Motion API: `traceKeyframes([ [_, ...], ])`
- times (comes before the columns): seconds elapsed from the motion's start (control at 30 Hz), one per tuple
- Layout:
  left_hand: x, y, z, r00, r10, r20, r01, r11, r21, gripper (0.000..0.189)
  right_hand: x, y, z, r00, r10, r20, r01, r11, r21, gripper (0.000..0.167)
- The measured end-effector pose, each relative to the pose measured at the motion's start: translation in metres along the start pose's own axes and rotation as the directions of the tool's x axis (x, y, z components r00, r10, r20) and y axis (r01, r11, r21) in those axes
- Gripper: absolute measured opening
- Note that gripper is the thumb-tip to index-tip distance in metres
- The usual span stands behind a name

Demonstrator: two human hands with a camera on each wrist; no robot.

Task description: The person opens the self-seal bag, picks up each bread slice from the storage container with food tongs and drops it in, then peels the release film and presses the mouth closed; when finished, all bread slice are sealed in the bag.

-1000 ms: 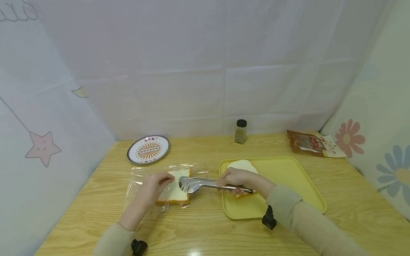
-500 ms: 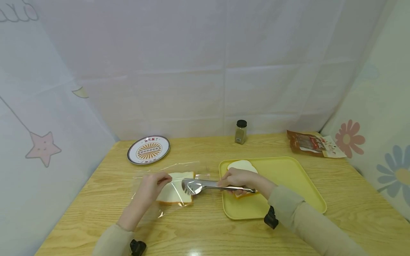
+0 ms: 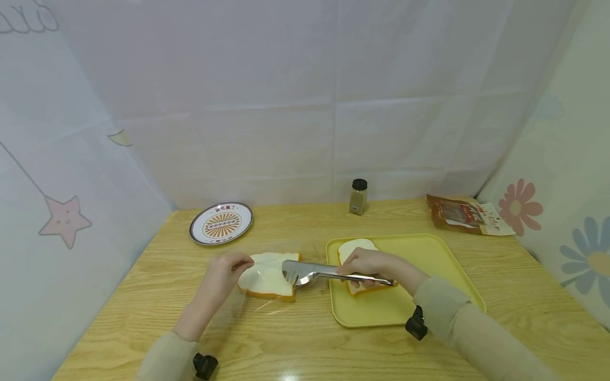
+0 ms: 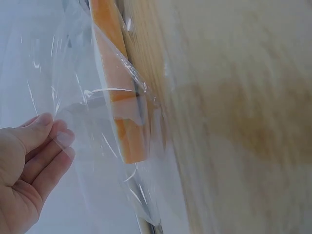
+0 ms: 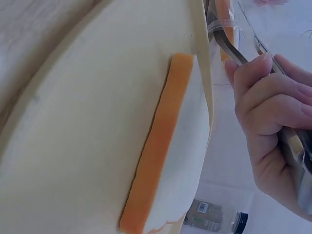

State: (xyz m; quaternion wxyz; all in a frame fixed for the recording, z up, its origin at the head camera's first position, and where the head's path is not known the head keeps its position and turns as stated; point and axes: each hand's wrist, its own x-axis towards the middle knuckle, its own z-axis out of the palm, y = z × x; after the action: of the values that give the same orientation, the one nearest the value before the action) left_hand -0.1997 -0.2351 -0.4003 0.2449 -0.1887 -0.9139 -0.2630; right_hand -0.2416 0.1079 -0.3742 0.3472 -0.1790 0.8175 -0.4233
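Observation:
My left hand [image 3: 220,279] pinches the edge of a clear plastic bag [image 4: 87,112] between thumb and fingertips. A white bread slice [image 3: 269,276] with an orange crust lies to its right; the left wrist view shows the film around its lower end. Metal tongs [image 3: 318,269], gripped in my right hand [image 3: 369,264], have their head at the slice's right edge, with one jaw over it. Below the right hand, a second bread slice [image 3: 356,245] rests on a yellow tray [image 3: 429,280], partly hidden by that hand.
A patterned plate [image 3: 221,223] sits at the back left of the wooden table [image 3: 295,349]. Behind the tray stands a black-capped spice jar [image 3: 358,197]. A brown and white food packet [image 3: 469,214] lies at the back right, near the cloth wall.
The tongs and the slice have shifted right, along with my right hand. My left hand stays nearly in place, pinching the film, which has stretched and drawn in around the slice.

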Motion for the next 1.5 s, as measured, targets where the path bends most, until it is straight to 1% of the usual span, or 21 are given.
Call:
traceKeyframes([
  [0.17,0.001,0.001,-0.004,0.999,-0.028,0.022,0.028,1.0,0.001,0.01,-0.004,0.004,-0.005,1.0,0.015,-0.016,-0.015,1.0,0.001,0.036],
  [0.33,0.001,0.0,-0.006,0.999,-0.043,0.031,0.043,0.999,0.002,0.009,-0.01,0.008,-0.011,0.999,0.026,-0.032,-0.025,1.0,0.009,0.035],
  [0.47,0.002,-0.001,-0.006,0.998,-0.045,0.037,0.045,0.999,0.005,0.007,-0.021,0.014,-0.014,0.999,0.025,-0.046,-0.023,0.999,0.032,0.037],
  [0.63,0.002,-0.001,-0.007,0.998,-0.053,0.04,0.052,0.998,0.028,0.005,-0.048,0.027,-0.016,0.998,-0.028,-0.054,0.033,0.996,0.087,0.045],
  [0.73,0.002,-0.001,-0.008,0.997,-0.059,0.044,0.057,0.998,0.038,0.005,-0.068,0.035,-0.017,0.995,-0.057,-0.077,0.066,0.99,0.125,0.048],
  [0.87,0.001,0.0,-0.008,0.997,-0.06,0.043,0.058,0.997,0.045,0.006,-0.096,0.046,-0.018,0.991,-0.057,-0.121,0.078,0.981,0.179,0.051],
  [1.03,0.002,0.001,-0.008,0.999,-0.051,0.017,0.05,0.997,0.062,0.005,-0.131,0.06,-0.016,0.989,-0.025,-0.144,0.059,0.97,0.235,0.05],
  [1.2,0.003,0.002,-0.007,0.998,-0.058,0.001,0.058,0.994,0.089,0.004,-0.16,0.077,-0.014,0.992,0.006,-0.124,0.031,0.955,0.294,0.048],
  [1.33,0.004,0.002,-0.007,0.997,-0.072,0.006,0.071,0.993,0.099,0.005,-0.178,0.087,-0.011,0.992,0.064,-0.112,-0.024,0.944,0.328,0.048],
  [1.5,0.004,0.002,-0.007,0.997,-0.071,-0.015,0.072,0.99,0.121,0.005,-0.194,0.096,-0.009,0.992,0.101,-0.076,-0.064,0.921,0.385,0.045],
])
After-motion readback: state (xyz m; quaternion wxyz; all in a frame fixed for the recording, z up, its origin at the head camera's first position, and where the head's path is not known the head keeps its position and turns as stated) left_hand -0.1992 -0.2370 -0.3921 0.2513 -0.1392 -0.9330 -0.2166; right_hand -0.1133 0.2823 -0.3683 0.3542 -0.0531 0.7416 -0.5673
